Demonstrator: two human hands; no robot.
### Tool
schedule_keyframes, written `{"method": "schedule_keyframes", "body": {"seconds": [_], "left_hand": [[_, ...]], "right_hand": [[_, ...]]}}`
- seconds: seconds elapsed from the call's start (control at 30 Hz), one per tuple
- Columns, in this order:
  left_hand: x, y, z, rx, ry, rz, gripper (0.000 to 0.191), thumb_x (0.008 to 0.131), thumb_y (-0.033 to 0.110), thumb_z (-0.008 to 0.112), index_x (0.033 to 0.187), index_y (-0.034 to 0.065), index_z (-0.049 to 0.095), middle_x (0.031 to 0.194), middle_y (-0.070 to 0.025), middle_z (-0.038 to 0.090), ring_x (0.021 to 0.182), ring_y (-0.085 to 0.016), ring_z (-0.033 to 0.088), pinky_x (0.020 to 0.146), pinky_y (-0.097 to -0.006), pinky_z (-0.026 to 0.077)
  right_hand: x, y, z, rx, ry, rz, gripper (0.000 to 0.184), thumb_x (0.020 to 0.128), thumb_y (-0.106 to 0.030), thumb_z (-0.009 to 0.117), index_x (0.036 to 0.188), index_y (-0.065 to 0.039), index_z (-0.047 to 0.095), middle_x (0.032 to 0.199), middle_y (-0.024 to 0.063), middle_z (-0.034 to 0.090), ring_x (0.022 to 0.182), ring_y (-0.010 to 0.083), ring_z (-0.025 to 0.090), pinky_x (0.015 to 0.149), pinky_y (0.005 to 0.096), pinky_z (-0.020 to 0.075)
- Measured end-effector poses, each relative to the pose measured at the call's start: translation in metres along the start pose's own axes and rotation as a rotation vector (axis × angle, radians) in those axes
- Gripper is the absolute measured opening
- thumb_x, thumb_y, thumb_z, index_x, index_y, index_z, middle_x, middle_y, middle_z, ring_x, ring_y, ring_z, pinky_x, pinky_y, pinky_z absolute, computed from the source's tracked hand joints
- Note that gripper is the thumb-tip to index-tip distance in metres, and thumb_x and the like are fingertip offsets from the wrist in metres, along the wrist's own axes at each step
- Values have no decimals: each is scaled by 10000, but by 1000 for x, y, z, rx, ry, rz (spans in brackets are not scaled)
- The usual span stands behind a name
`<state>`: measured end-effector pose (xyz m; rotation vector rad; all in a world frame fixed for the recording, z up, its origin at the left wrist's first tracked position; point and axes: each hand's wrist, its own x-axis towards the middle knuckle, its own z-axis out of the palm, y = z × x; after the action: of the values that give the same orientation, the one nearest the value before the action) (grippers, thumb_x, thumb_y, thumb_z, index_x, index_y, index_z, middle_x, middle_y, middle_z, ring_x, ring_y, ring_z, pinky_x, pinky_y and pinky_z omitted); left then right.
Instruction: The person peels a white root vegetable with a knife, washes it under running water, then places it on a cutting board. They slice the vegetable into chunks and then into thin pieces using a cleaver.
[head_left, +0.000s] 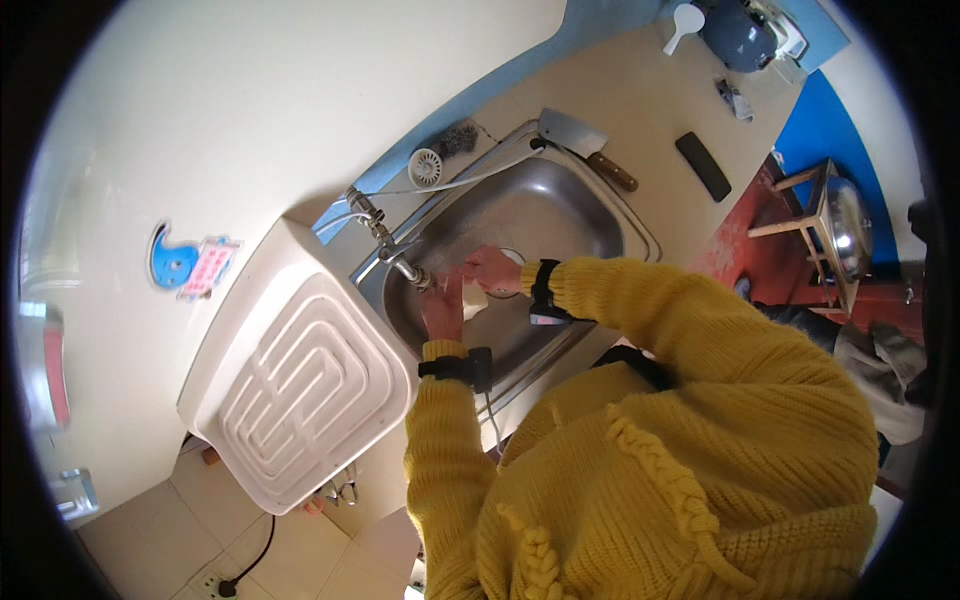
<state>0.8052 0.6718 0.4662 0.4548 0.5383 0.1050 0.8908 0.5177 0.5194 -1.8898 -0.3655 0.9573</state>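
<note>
My left hand (442, 311) is inside the stainless-steel sink (555, 195), just below the spout of the metal tap (409, 268). My right hand (493, 270) reaches in from the right, its fingertips meeting the left hand's fingers. A small pale piece (474, 300), too indistinct to identify, shows between the two hands. It touches or lies very near both, and the grip on it is hidden. Behind my right hand, the drain (514, 256) is partly covered. Both wrists wear black straps over yellow knit sleeves.
A cleaver (574, 133) with a wooden handle lies across the sink's far right corner. Behind the sink are a white drain strainer (426, 168) and a dark scouring pad (456, 140). A ridged white washboard (315, 375) adjoins the left side. A black phone-like slab (703, 166) rests on the counter.
</note>
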Motion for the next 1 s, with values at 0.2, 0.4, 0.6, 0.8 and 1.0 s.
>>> {"method": "schedule_keyframes", "body": {"seconds": [0.2,0.4,0.6,0.8,1.0], "left_hand": [[-17,0,-13,410,-407,96,382,991,260,421,1289,62,555,1309,-97,568,1212,-241,521,1033,-398,409],[-17,11,-23,238,89,-104,664,984,579,332,1417,79,384,1492,-55,395,1366,-230,378,1131,-435,261],[-12,20,-14,78,-193,-213,606,964,546,318,1310,87,511,1323,-54,549,1247,-218,471,1106,-459,266],[-2,-10,-12,119,-325,12,390,1003,298,371,1224,15,523,1084,-90,641,979,-225,617,874,-349,490],[46,-35,-25,1889,61,967,300,936,243,541,1220,159,592,1171,-129,619,996,-332,617,795,-442,513]], "right_hand": [[33,22,27,300,-142,-339,407,693,-175,747,1059,-26,653,1011,120,682,906,245,652,742,371,522],[38,-5,39,-116,414,43,135,711,-181,665,709,-55,715,632,121,663,575,286,664,553,365,522],[37,2,52,244,259,-193,198,749,-64,664,947,-55,667,827,52,689,797,194,630,719,337,495],[36,4,32,497,36,95,141,879,-131,618,904,-9,684,820,105,709,766,198,682,655,309,552],[6,-28,-7,202,5,-486,333,827,28,589,1156,-20,585,1048,102,654,961,200,632,785,335,546]]}}
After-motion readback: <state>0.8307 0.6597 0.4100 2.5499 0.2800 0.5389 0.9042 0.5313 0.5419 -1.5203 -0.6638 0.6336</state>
